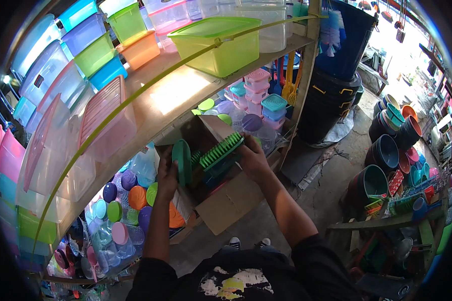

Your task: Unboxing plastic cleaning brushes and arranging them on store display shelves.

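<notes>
An open cardboard box [231,201] stands before me with its flaps spread, holding brushes in its shadowed inside. My left hand [167,173] grips a green plastic scrub brush [181,161] at the box's left side, its back towards the camera. In my right hand [252,156] is a second green scrub brush [222,152], held tilted over the box with its bristles facing up. Further green bristles show between the two brushes. Part of each hand's fingers is hidden behind what it holds.
A wooden shelf [139,109] with coloured lidded storage boxes [216,49] runs across the left and top. Jars with coloured lids [137,197] crowd beneath it. Black bins [320,101] stand right of the shelf post; stacked pots [382,150] sit on the floor further right.
</notes>
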Action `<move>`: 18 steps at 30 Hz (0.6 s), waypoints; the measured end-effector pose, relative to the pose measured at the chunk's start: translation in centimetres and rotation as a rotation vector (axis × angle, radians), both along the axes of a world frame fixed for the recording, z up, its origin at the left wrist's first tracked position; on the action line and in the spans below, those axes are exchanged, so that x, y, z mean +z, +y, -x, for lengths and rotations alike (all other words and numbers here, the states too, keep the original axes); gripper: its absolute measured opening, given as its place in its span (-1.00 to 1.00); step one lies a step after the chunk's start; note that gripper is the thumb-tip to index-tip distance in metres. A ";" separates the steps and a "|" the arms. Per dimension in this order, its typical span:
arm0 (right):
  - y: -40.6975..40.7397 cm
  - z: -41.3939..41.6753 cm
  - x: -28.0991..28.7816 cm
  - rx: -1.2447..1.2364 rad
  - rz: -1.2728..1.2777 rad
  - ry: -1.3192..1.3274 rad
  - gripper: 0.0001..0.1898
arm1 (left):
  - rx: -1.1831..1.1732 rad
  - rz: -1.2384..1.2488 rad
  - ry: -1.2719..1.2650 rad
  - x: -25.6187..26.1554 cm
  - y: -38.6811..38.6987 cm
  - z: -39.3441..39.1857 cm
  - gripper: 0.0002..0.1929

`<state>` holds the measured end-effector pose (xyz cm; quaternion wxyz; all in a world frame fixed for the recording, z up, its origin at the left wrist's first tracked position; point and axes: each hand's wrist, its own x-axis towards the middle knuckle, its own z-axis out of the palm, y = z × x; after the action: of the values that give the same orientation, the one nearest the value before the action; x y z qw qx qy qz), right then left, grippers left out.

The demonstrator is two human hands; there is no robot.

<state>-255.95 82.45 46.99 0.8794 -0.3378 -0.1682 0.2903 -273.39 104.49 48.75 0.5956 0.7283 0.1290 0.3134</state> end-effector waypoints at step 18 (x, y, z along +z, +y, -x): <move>-22.1 18.5 -1.6 -1.081 0.471 0.132 -0.69 | -1.187 1.307 0.493 -1.7 -20.2 7.3 -0.33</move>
<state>-274.48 60.37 45.38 0.8125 -0.5427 0.1518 -0.1489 -280.66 84.30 47.01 0.9080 0.2395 0.0086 -0.3435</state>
